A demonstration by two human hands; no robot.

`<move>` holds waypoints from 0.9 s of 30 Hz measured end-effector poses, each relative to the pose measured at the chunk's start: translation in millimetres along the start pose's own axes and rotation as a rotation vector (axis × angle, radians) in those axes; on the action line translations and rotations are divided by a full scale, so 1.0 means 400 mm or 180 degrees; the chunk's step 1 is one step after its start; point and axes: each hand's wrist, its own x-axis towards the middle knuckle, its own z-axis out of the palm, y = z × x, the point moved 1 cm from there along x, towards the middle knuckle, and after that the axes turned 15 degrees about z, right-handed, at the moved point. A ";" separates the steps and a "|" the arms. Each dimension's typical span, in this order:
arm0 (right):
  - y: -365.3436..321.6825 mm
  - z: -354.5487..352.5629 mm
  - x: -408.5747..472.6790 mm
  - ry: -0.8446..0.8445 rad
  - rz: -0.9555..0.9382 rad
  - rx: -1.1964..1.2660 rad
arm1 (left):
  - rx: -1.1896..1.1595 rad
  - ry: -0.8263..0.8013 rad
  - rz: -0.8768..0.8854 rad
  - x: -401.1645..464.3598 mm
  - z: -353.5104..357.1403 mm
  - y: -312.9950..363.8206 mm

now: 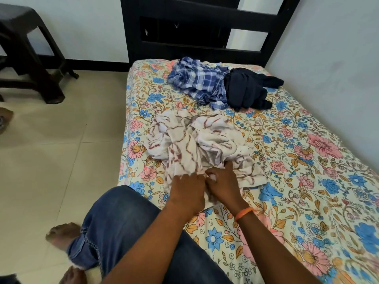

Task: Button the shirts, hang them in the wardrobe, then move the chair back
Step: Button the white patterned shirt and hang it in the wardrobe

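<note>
**White shirt under both hands: buttoning is under way**

White cloth with brown streaks, the white shirt [196, 142], is lying crumpled on the near-left part of the bed [307, 181], and both hands are working at its near edge. The left hand [187, 191] is curling its fingers down onto the fabric, and the right hand [222, 182], touching it on the right, is pinching a fold of the same shirt. So each grip is grasping the shirt. No button or buttonhole is showing under the fingers, so which one is being fastened cannot be told.

The step in hand is judged to be the first one, buttoning, and it is looking early. Farther up the bed, the plaid shirt [198, 82] is lying bunched, and the dark garment [249, 90] is touching it on its right. Both are untouched. No hanger and no wardrobe are in view.

The next move is calling for the two front edges to be found and laid flat, since the shirt is heaped and its placket is buried. Then the fingers are needing to line up one button with its hole before pushing it through.

A dark chair [26, 50] is standing on the floor [61, 156] at far left, well apart from the bed, waiting for the last step. The person is sitting at the near edge in jeans [127, 228].
</note>
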 end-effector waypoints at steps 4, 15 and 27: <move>-0.010 0.010 0.024 -0.0239 0.0227 0.0220 | 0.0131 -0.0247 -0.0025 0.000 0.007 -0.034; 0.000 0.009 0.000 -0.0394 0.0446 0.0680 | -0.0034 -0.0732 -0.1008 -0.071 -0.030 -0.087; -0.057 0.028 0.007 -0.1563 0.0800 0.1855 | -0.1628 0.0590 -0.0430 0.015 0.014 -0.083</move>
